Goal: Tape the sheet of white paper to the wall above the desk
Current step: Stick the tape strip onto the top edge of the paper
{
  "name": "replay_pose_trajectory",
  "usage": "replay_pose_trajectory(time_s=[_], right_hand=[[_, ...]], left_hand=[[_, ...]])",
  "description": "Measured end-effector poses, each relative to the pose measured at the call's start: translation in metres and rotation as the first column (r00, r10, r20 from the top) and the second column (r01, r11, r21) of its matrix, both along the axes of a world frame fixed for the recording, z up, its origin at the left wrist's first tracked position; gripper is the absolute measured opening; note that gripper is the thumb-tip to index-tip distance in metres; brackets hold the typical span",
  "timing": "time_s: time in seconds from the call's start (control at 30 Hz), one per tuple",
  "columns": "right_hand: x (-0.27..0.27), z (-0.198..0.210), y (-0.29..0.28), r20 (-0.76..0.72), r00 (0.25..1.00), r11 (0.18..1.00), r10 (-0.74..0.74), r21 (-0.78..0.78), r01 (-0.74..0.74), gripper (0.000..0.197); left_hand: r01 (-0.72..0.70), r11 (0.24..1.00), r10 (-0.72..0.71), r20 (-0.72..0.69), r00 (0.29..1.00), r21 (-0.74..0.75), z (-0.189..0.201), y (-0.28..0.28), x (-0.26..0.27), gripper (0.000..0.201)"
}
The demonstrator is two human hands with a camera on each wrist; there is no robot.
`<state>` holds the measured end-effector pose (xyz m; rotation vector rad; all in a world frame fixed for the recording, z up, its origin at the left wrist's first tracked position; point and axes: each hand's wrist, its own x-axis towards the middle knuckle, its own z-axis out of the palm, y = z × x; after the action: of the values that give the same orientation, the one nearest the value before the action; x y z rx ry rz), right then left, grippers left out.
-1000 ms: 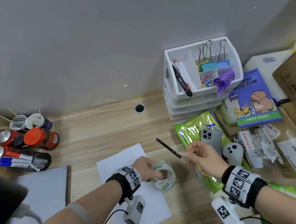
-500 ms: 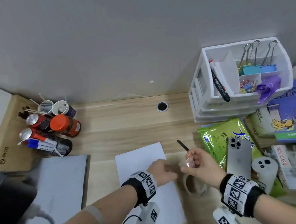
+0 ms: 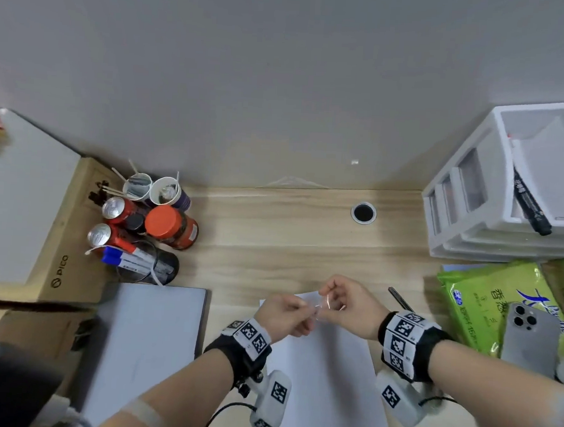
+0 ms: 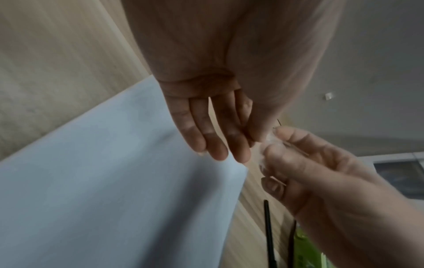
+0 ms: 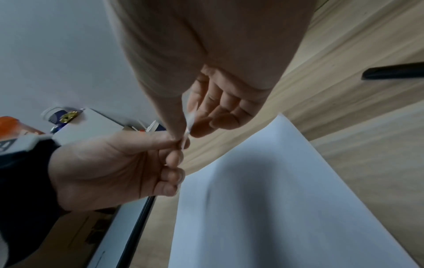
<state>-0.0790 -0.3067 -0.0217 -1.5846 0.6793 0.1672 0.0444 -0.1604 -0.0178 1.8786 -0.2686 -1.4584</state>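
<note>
The white paper (image 3: 327, 374) lies flat on the wooden desk (image 3: 289, 240), below the bare grey wall (image 3: 282, 81). Just above the paper's far edge my two hands meet around a short piece of clear tape (image 3: 318, 306). My left hand (image 3: 309, 311) pinches one end between thumb and forefinger. My right hand (image 3: 327, 298) pinches the other end. In the left wrist view the tape (image 4: 267, 143) sits between my left hand (image 4: 254, 143) and my right hand (image 4: 273, 145), over the paper (image 4: 114, 181). The right wrist view shows the tape (image 5: 189, 123) in the same pinch. No tape roll is visible.
Cans, cups and markers (image 3: 141, 221) cluster at the left by a cardboard box (image 3: 58, 232). A grey closed laptop (image 3: 147, 337) lies left of the paper. On the right are a white drawer organiser (image 3: 492, 206), a green packet (image 3: 486, 298), a phone (image 3: 530, 337) and a black pen (image 3: 399, 298).
My left hand has left the tape roll and joined the right hand. Both now hold the tape piece over the paper. The roll has dropped out of sight and the view has swung left.
</note>
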Motion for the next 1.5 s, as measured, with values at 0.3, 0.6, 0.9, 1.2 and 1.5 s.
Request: replay_pose_trajectory(time_s=[0.3, 0.6, 0.9, 1.2, 1.5], right_hand=[[0.033, -0.021, -0.019, -0.076, 0.984, 0.953, 0.163, -0.247, -0.177, 0.02], [0.057, -0.031, -0.023, -0.188, 0.837, 0.766, 0.513, -0.34, -0.546, 0.029], [0.075, -0.037, -0.016, -0.207, 0.725, 0.621, 0.657, -0.397, -0.675, 0.028], [0.08, -0.04, -0.016, -0.264, 0.693, 0.562, 0.671, -0.427, -0.708, 0.029], [0.082, -0.044, -0.015, -0.297, 0.668, 0.51, 0.682, -0.461, -0.726, 0.024]], left_hand=[[-0.072, 0.984, 0.069, 0.025, 0.997, 0.163, -0.022, -0.018, 0.005, 0.021], [-0.06, 0.945, 0.044, 0.058, 0.997, 0.322, -0.03, -0.02, 0.004, 0.031], [-0.059, 0.944, 0.052, 0.032, 0.998, 0.326, -0.04, -0.007, 0.007, 0.042], [-0.065, 0.934, 0.066, 0.008, 0.998, 0.352, -0.054, -0.007, 0.011, 0.043], [-0.009, 0.902, 0.049, -0.08, 0.996, 0.431, -0.064, -0.012, 0.014, 0.045]])
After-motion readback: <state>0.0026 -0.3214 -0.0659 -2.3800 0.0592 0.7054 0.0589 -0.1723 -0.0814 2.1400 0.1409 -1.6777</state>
